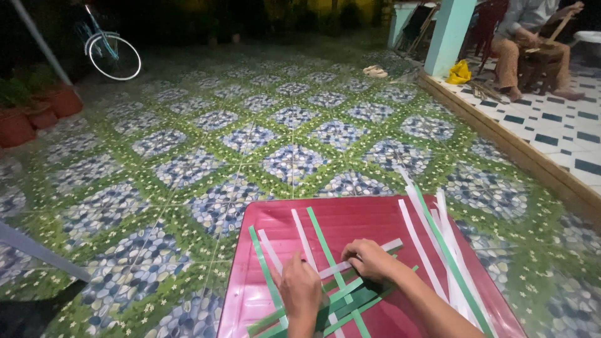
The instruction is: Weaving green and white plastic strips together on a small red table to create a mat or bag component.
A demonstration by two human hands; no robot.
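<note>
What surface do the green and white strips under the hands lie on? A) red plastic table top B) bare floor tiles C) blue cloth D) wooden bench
A: the left hand and right hand press crossed green and white strips on the red plastic table top.

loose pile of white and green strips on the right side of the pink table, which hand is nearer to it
Right. The right hand rests on the woven strips just left of the loose pile; the left hand lies farther left, near the pink table middle.
</note>
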